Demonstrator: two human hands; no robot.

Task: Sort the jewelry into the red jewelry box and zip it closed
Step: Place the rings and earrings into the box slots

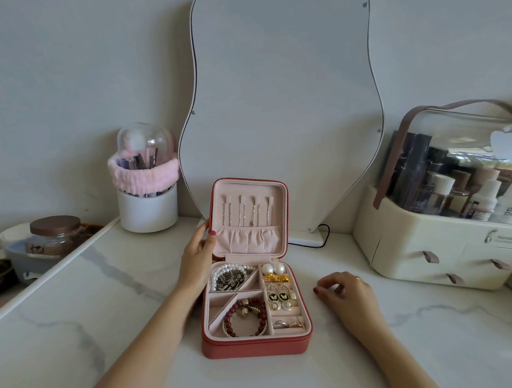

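Note:
The red jewelry box (255, 346) lies open at the middle of the marble table, its pink-lined lid (251, 242) standing upright with several thin chains hung inside. Its compartments hold a pearl strand (232, 268), a dark red bead bracelet (245, 316), pearl and gold earrings (276, 275), butterfly earrings (277, 297) and rings (288, 324). My left hand (197, 251) grips the lid's left edge, thumb on the inside. To the right of the box my right hand (344, 290) rests on the table with fingers loosely curled, holding nothing.
A wavy mirror (282, 102) leans on the wall behind the box, its black cable (320, 241) trailing at its base. A brush holder with a pink band (147, 194) stands back left. A cream cosmetics organizer (449, 236) fills the right side. Jars (55, 236) sit far left.

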